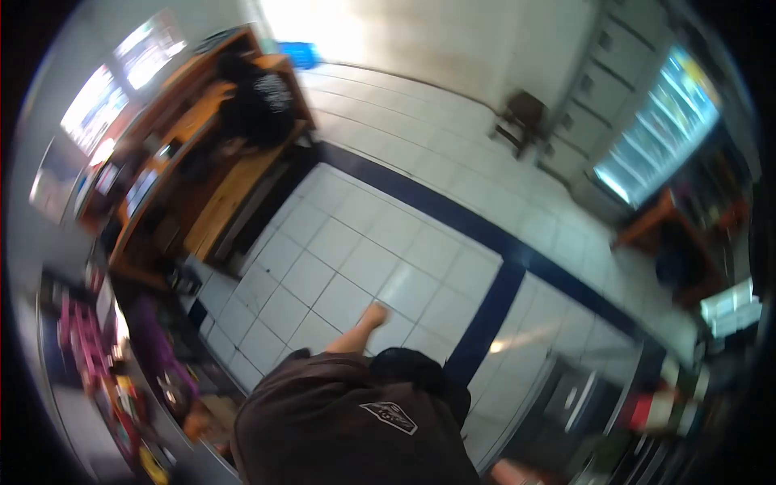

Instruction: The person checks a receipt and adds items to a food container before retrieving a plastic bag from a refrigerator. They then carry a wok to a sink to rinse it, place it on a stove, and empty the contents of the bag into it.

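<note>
My left hand (374, 314) reaches out in front of the brown shirt (323, 428) I wear, above the white floor tiles. It looks rounded and compact, but blur hides the fingers, and nothing can be seen sticking out of it. At the bottom edge, right of the shirt, a skin-coloured rounded shape (521, 472) shows, probably part of my right arm or hand; its fingers are not visible. Dark cloth (416, 372) bulges out below the shirt's front.
Left, a person in black (259, 105) sits on a wooden bench (230, 198) at a wooden counter (174, 129). A brown stool (521, 117) stands by the back wall, near a lit glass-door fridge (663, 121). Pink racks (81, 335) lie lower left; a dark appliance (558, 404) stands lower right.
</note>
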Demonstrator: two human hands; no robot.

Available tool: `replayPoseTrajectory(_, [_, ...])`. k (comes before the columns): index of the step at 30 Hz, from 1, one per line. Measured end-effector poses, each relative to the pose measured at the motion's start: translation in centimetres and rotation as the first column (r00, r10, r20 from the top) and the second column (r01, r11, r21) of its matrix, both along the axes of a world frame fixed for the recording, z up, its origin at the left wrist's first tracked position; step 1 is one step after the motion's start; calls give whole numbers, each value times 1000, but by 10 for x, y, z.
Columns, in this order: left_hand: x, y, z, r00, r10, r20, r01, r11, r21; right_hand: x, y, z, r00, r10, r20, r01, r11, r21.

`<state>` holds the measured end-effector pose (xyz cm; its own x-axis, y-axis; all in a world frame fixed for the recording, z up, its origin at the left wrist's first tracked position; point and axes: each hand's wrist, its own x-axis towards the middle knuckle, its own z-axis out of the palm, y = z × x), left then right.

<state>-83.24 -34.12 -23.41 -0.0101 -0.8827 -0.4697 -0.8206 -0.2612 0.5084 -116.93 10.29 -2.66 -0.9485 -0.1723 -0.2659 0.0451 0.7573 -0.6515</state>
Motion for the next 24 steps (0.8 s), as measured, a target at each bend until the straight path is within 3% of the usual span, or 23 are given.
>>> replayPoseTrajectory(1, [-68,-29,30,989,-50,-137,36,994,-100,-37,-31,-12,985,94,148,-89,995,-36])
replayPoseTrajectory(2, [-129,-50,78,928,45,-369,-13,996,88,-72,-60,-28,934,180,309,-171,984,-56])
replayPoseTrajectory(3, [-182,-71,44,924,-172,-343,52,942,-332,-108,-89,-41,870,260,420,-254,965,-71])
replayPoseTrajectory(4, [-221,-77,125,882,-161,-443,64,972,-225,-147,-115,-53,797,329,506,-342,937,-70])
replayPoseTrajectory(5, [-254,-78,160,844,-277,-458,145,942,-303,-188,-136,-67,732,384,562,-416,906,-77])
replayPoseTrajectory(6, [-266,-66,226,843,-317,-435,199,934,-296,-226,-160,-75,680,422,599,-477,876,-74])
replayPoseTrajectory(7, [-272,-70,228,861,-295,-414,170,934,-313,-264,-180,-81,645,450,617,-522,850,-74])
replayPoseTrajectory(8, [-287,-72,222,871,-289,-397,161,932,-324,-303,-199,-87,624,468,626,-553,830,-69])
replayPoseTrajectory(10, [-291,-73,168,848,93,-522,-259,932,-254,-377,-241,-94,588,498,637,-594,800,-78])
replayPoseTrajectory(11, [-283,-64,128,819,294,-493,-423,890,-172,-410,-263,-99,574,508,642,-603,793,-89])
replayPoseTrajectory(12, [-278,-37,86,770,415,-484,-585,762,-277,-445,-287,-105,561,522,643,-611,784,-104])
replayPoseTrajectory(13, [-266,-2,28,802,546,-242,-597,725,-344,-482,-301,-115,548,515,660,-604,789,-114])
replayPoseTrajectory(14, [-253,25,-32,825,502,262,-476,865,-158,-519,-319,-127,540,520,662,-597,791,-133])
replayPoseTrajectory(15, [-251,94,-69,388,920,-42,-863,380,332,-553,-334,-135,551,526,648,-581,799,-155])
replayPoseTrajectory(17, [-274,179,-45,605,780,161,-747,485,455,-583,-383,-91,665,527,529,-506,839,-201])
replayPoseTrajectory(18, [-298,188,-22,738,646,197,-649,600,468,-601,-402,-99,756,538,373,-474,843,-256])
replayPoseTrajectory(19, [-313,190,-12,851,477,220,-521,711,473,-620,-423,-84,710,595,376,-512,803,-305])
replayPoseTrajectory(20, [-334,170,8,932,278,233,-359,806,472,-633,-437,-80,760,547,351,-421,826,-375])
replayPoseTrajectory(21, [-345,155,14,970,92,226,-192,860,473,-644,-439,-100,769,521,370,-344,826,-448])
replayPoseTrajectory(22, [-372,122,15,973,-75,218,-37,882,470,-655,-450,-76,779,544,310,-432,825,-364])
replayPoseTrajectory(24, [-422,54,8,932,-306,192,200,880,431,-680,-438,-100,840,419,344,-274,875,-399])
